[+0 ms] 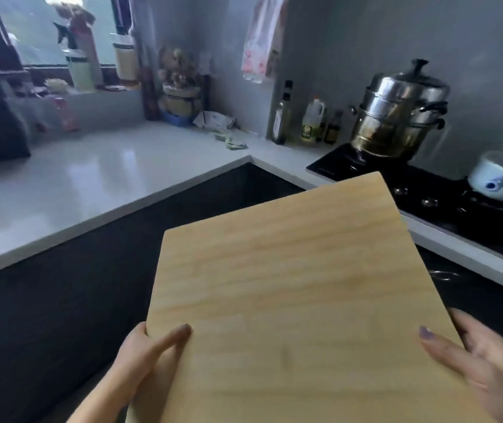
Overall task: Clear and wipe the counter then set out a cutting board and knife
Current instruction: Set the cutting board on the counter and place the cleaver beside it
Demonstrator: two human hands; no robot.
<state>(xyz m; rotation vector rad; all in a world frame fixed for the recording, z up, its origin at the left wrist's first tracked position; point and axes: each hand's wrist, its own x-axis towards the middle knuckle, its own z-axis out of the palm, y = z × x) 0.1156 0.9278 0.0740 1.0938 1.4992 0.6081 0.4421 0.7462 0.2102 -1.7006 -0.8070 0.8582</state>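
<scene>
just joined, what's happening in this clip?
A person is carrying a pale rectangular wooden cutting board with both hands: the left hand grips its left edge, thumb on top, and the right hand grips its right edge. The board is in the air, in front of the white L-shaped counter, not yet set down. A stacked steel steamer pot sits on the black stove to the right. No knife is visible.
</scene>
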